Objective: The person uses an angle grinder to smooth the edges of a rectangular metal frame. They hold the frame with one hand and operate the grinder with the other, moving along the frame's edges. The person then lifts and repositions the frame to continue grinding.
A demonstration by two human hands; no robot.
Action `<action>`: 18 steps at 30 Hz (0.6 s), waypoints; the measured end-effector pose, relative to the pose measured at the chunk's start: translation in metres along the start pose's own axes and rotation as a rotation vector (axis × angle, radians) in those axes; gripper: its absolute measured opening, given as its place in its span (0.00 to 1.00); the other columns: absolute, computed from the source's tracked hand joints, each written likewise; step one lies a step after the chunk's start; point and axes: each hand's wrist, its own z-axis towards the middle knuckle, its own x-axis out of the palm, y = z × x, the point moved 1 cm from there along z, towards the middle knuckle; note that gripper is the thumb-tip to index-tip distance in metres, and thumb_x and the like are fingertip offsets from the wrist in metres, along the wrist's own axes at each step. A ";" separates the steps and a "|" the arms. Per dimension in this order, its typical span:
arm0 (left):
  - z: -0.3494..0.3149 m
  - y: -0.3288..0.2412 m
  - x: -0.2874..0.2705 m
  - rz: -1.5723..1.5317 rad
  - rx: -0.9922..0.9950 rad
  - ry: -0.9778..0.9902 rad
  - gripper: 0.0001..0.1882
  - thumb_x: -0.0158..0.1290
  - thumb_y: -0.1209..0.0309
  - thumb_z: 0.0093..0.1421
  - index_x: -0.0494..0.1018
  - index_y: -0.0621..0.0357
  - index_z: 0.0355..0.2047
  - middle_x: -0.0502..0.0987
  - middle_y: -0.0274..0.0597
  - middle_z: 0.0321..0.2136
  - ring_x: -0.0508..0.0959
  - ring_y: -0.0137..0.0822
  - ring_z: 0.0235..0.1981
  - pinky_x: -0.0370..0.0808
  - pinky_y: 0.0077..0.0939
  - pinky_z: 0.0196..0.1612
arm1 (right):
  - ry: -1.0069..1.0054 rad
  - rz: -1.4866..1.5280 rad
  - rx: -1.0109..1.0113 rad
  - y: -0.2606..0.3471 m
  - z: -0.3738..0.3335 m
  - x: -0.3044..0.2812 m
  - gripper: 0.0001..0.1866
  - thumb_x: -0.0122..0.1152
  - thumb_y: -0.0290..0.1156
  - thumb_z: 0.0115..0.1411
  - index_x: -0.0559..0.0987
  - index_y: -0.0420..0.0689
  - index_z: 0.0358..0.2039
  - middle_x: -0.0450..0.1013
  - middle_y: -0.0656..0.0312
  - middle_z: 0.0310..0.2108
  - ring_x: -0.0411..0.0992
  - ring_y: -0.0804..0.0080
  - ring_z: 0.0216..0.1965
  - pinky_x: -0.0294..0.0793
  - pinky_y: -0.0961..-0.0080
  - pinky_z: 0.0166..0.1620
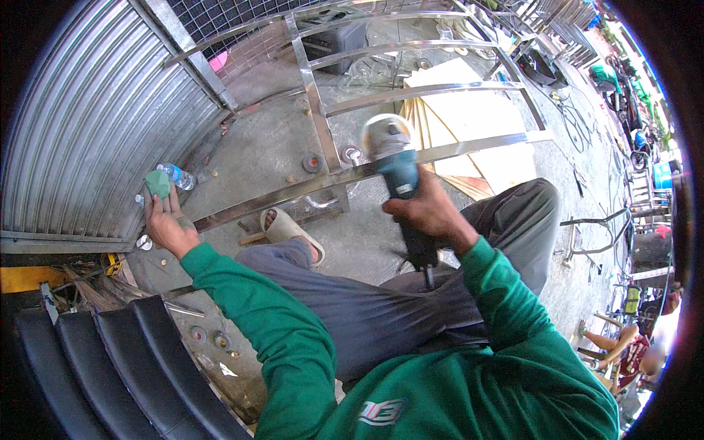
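My right hand [431, 209] is wrapped round the body of a teal and black angle grinder [400, 172]. Its pale round wheel [378, 128] points away from me, over a shiny metal tube frame [282, 193]; I cannot tell whether the wheel touches it. Off to the left, my left hand [170, 226] is stretched out with a small green block [158, 183] gripped at its fingertips. A clear plastic bottle [178, 176] lies just beyond those fingers. The frame's near bar crosses in front of my legs.
Corrugated metal shutter [110, 125] rises at the left. Black curved panels [110, 367] sit at the lower left. Flat cardboard sheets [477, 117] lie under the frame. My sandalled foot [290, 233] is near the bar. Cables and metal frames lie right, where another person [634, 359] sits.
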 end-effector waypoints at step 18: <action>-0.002 0.002 -0.010 0.016 -0.018 -0.015 0.23 0.43 0.78 0.72 0.62 0.79 0.64 0.67 0.65 0.63 0.72 0.60 0.63 0.74 0.49 0.67 | -0.103 0.202 0.162 -0.005 -0.025 -0.020 0.29 0.74 0.25 0.53 0.69 0.34 0.53 0.76 0.57 0.34 0.78 0.69 0.29 0.81 0.70 0.33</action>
